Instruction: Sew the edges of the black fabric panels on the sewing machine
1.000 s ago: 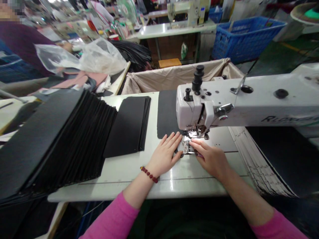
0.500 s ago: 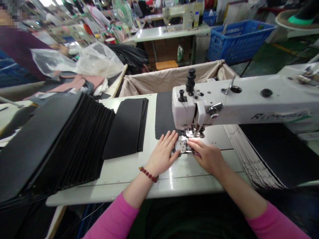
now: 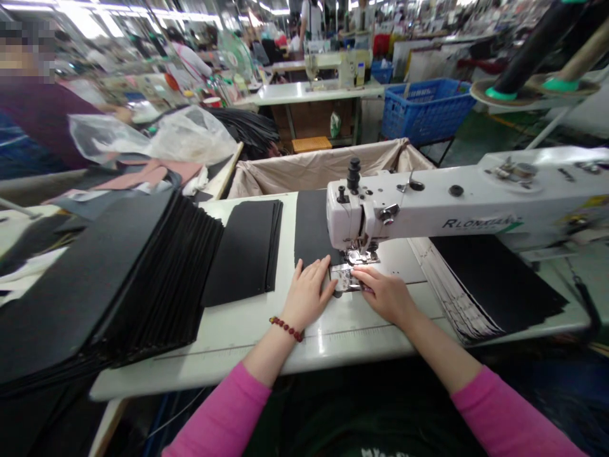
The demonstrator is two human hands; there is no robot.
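Note:
A white sewing machine (image 3: 343, 219) stands over the table, its needle area lit. Under its head lies a black panel (image 3: 309, 222), partly hidden by the machine. My left hand (image 3: 308, 289) is flat with fingers spread, fingertips on the panel's near edge, the palm over the tabletop. A red bead bracelet (image 3: 287, 328) is round that wrist. Beside the needle area, my right hand (image 3: 386, 293) has its fingers together against a metal guide plate (image 3: 341, 278). The thumb side is partly hidden, and I cannot make out what those fingers grip.
To the left stand a tall stack of black panels (image 3: 128, 273) and a smaller stack (image 3: 242, 254). Right of the machine bed lies a pile of panels (image 3: 495, 285) with pale edges. A cloth-lined bin (image 3: 304, 171) sits behind the table. Another person's sleeve (image 3: 42, 127) shows at far left.
The view has tilted up and shifted, showing more of the room and the machine arm. Both hands stay at the needle area; the left fingertips are slightly farther from the needle.

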